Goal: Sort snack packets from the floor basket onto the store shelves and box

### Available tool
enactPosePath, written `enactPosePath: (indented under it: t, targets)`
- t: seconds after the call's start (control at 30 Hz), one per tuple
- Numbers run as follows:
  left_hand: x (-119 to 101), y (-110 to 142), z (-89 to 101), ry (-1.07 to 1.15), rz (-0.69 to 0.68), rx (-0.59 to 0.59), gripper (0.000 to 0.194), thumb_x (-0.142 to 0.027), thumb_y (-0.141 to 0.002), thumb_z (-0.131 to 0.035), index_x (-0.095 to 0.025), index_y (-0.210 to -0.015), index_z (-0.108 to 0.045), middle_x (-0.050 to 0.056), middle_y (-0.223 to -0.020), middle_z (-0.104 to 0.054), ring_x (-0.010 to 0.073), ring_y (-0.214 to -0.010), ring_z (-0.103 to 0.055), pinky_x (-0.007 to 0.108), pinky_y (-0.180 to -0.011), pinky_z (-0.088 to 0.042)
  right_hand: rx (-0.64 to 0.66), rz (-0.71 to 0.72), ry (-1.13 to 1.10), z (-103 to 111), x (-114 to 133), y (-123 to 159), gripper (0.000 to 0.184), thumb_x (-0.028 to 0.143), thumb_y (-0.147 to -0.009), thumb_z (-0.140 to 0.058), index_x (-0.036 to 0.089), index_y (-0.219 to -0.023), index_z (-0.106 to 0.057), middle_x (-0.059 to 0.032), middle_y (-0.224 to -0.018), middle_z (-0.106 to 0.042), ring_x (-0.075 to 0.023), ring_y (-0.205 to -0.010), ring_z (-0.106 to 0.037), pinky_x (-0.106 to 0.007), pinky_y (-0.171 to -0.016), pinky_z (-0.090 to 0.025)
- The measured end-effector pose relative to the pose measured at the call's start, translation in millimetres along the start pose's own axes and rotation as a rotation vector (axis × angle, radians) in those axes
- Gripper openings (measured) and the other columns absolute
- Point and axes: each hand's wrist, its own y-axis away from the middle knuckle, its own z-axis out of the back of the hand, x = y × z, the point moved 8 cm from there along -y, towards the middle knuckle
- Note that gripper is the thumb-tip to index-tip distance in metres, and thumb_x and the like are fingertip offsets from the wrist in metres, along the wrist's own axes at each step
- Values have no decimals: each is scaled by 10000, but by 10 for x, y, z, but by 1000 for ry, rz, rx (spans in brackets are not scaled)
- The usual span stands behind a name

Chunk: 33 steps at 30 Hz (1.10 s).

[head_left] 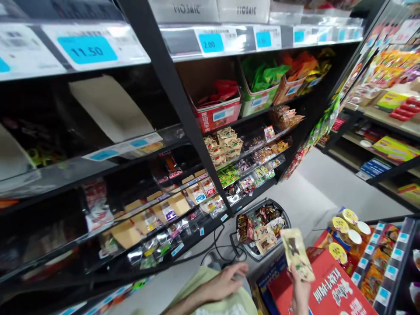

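A cream-coloured snack packet (296, 253) with a dark picture on it is gripped at its lower end by my right hand (299, 286). It is held up above a red carton (337, 284). My left hand (228, 281) hangs in front of my body with its fingers stretched out and apart, touching nothing I can see. Just beyond both hands, a dark tray or basket (288, 215) on the floor holds several snack packets, some cream like the one in my hand, others brown and red.
Black shelving (183, 109) with price labels fills the left and middle. Similar cream packets (226, 144) stand on one shelf, below a red box (218, 116) of packets. Black cables (215, 245) lie on the floor by the tray. Lidded jars (349, 234) stand at right.
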Motion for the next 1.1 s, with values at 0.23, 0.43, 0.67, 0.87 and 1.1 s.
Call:
enactPosePath:
  t: [0.23,0.43,0.67,0.87,1.1]
  targets:
    - [-959,-996,650,454,-348,-552,888,-576,-885,-743,-274,-1624,-353,186,-1547,-569,333,-1405,-590,543,-1165,-500,556,369,103,-1437,1798,78,377,572,-749,-810,247,-932,-762,-72,-898,-827,-318,-818,-802,-459,-787,-686]
    - [-1585,-1387,1384,625,-475,-651,614,-582,-951,-651,-220,-1428,-514,166,-1414,-668,301,-1241,-690,460,-1018,-604,637,680,142,-2098,2906,19,483,488,-831,-788,183,-1205,-773,-116,-1154,-817,-308,-1027,-779,-490,-1016,-612]
    - [-1990,-1605,2143,292,-476,-893,473,-256,-987,-527,-199,-1456,-526,173,-1365,-648,263,-1125,-708,446,-953,-618,667,1376,563,-2836,4401,199,387,248,-1031,-502,241,-1331,-747,-84,-1410,-721,-262,-1281,-693,-416,-1137,-527]
    - [-2485,-1532,2268,-451,-581,-1029,497,-107,-890,-524,-166,-1374,-617,158,-1412,-592,297,-1390,-535,510,-1226,-431,646,1701,1228,-3504,4821,248,483,75,-967,-544,215,-1411,-672,-102,-1482,-670,-274,-1248,-683,-400,-1080,-546]
    - [-2549,-1641,2418,-794,-346,-1070,560,-149,-903,-522,-71,-1458,-531,254,-1492,-546,390,-1484,-426,540,-1170,-460,568,1792,1594,-3979,4887,494,322,129,-1028,-529,182,-1303,-689,-149,-1313,-741,-256,-1061,-725,-305,-857,-556]
